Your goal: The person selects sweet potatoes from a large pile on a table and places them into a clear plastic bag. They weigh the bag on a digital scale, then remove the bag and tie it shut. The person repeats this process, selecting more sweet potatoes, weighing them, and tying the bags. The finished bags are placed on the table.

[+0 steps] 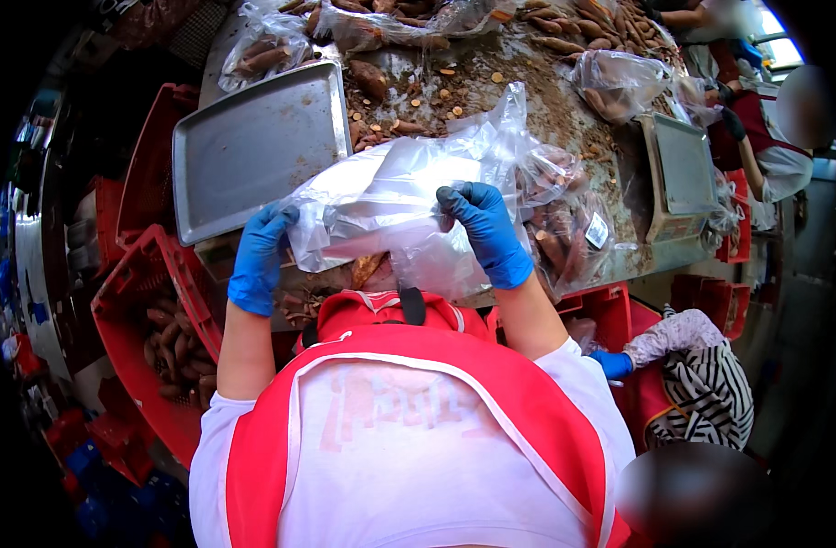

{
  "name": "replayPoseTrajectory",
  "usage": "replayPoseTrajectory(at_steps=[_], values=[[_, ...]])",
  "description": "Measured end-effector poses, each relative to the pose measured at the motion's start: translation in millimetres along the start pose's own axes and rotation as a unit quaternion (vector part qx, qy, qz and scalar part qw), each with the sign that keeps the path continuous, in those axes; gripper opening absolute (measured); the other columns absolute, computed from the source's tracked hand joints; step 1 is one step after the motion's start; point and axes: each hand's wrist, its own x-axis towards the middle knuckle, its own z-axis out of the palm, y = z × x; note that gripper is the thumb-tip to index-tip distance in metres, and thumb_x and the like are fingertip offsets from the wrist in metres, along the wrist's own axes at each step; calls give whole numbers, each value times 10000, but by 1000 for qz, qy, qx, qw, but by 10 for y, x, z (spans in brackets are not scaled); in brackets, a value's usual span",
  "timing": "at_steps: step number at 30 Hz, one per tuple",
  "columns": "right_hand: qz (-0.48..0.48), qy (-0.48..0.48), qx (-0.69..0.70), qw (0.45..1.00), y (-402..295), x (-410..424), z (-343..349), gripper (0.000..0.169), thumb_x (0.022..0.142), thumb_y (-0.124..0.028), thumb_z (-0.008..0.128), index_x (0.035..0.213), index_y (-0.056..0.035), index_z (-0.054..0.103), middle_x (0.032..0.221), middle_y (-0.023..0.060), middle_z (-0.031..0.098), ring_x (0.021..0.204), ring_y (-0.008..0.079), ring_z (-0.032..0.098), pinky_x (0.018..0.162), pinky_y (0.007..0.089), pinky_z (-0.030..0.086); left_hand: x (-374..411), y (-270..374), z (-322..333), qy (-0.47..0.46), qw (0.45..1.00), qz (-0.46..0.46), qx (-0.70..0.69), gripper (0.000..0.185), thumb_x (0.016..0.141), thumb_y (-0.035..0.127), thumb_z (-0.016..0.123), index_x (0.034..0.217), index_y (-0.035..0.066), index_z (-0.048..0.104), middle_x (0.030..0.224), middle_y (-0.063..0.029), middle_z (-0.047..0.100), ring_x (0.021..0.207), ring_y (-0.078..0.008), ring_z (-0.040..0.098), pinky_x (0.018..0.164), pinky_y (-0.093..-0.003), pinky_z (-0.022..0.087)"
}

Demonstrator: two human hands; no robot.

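Note:
A clear plastic bag point(377, 185) is stretched between my hands over the table's near edge. My left hand point(261, 250), in a blue glove, pinches its left end beside a grey metal tray point(260, 144). My right hand point(487, 229), also gloved in blue, grips the bag's right part, with darkened fingertips. Right of it lie clear bags of sweet potatoes point(561, 240), one bearing a printed label. Beyond the bag, cut sweet potato pieces point(418, 103) and a large sweet potato point(368, 79) lie on the soiled table.
Red crates stand at the left, one holding sweet potatoes point(178, 342). Piled sweet potatoes point(596, 27) cover the table's far side. A scale with a metal platform point(685, 164) stands at the right. A co-worker's blue-gloved hand point(611, 364) is near a red crate at the lower right; other people stand farther right.

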Motion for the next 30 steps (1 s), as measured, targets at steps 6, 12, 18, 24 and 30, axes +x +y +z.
replayPoseTrajectory(at_steps=[6,12,18,24,30], values=[[5,-11,78,997,216,-185,32,122,823,-112,605,855,5,598,807,81,625,782,147,585,744,276,463,-338,452,332,33,976,153,153,182,853,96,548,1014,25,597,950,-52,623,825,-102,569,758,-235,448],[185,-27,171,967,170,-271,607,228,807,-159,634,978,-21,576,949,34,591,856,93,533,754,201,411,-367,-65,1061,-213,901,231,300,99,786,7,599,877,23,563,780,-5,534,737,-99,511,736,-222,418],[15,92,151,984,322,-208,152,180,811,-91,575,976,-20,593,891,43,612,762,124,583,718,257,487,-214,-171,855,-108,989,81,56,56,814,-2,575,854,35,564,801,18,549,752,-56,504,710,-203,422],[-139,171,250,943,-111,-2,-276,35,774,-57,557,748,-78,568,630,-29,507,473,45,392,432,175,330,-85,-11,397,20,878,265,398,187,733,62,649,868,17,527,750,-66,490,687,-170,515,655,-258,431],[-131,158,-75,976,-394,152,450,156,800,-92,534,650,-46,537,635,-11,479,546,58,419,500,196,338,-272,739,850,-93,827,415,368,716,670,270,736,1260,81,378,1273,-143,381,1189,-293,363,983,-372,291]])
